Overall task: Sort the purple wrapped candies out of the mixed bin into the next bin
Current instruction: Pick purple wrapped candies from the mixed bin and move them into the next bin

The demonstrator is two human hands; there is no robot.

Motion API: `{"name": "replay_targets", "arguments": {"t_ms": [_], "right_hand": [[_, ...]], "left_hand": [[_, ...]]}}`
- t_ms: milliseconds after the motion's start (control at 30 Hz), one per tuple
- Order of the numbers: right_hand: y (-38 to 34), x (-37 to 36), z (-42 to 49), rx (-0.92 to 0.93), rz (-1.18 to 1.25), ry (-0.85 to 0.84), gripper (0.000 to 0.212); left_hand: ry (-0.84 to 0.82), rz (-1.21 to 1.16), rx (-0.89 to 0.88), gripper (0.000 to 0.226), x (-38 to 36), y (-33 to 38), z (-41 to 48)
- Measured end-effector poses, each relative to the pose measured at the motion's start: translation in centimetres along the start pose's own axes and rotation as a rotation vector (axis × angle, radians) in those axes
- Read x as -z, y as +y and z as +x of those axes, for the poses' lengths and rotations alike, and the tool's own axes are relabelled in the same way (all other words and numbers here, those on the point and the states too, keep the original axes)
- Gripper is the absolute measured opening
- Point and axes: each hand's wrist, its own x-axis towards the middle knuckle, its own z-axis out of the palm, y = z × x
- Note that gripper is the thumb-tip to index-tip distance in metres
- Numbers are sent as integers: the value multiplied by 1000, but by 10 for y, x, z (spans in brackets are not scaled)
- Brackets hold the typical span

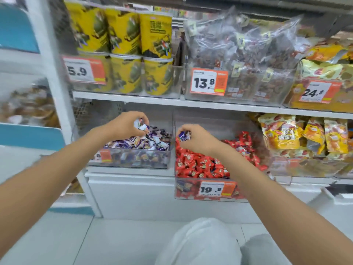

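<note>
Two clear bins sit side by side on the lower shelf. The left bin (129, 161) is piled with purple and white wrapped candies (145, 142). The right bin (206, 197), pulled further out, is full of red wrapped candies (198, 163). My left hand (126, 124) hovers over the left bin and holds a small bunch of purple and white candies (140, 125) in curled fingers. My right hand (193, 137) is above the left end of the red bin and pinches purple wrapped candies (183, 135).
Yellow cans (124, 54) and clear snack bags (244, 60) fill the shelf above, with price tags on the fronts. Orange snack packs (301, 138) stand to the right of the red bin. My knees (210, 243) are below, over a white floor.
</note>
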Motion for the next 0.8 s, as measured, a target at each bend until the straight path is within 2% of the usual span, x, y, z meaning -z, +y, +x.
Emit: {"name": "replay_targets", "arguments": {"t_ms": [167,233,267,300,333,400,467,533,700,800], "right_hand": [[-34,-51,82,66,-10,32,21],[-33,-66,109,42,-74,-38,47],[-30,-71,117,15,-115,-106,64],[-25,-74,123,4,-160,-151,74],[-19,-74,125,-2,-191,-156,75],[-1,-62,116,-4,-199,-70,64],[20,-36,92,23,-217,55,50],[47,1,56,-9,-255,104,40],[109,86,-46,-259,-263,49,20],[129,105,-87,-348,-268,-44,19]], "left_hand": [[114,99,172,28,24,-68,5],[106,142,230,38,27,-84,15],[54,185,255,51,25,-90,21],[-16,232,285,66,21,-94,25],[-84,260,306,75,15,-97,28],[-167,286,285,74,1,-95,31],[-178,253,209,62,-13,-88,33],[-158,181,119,46,-27,-72,35],[14,-98,-64,19,-59,9,48],[-13,-172,-217,19,-77,72,57]]}}
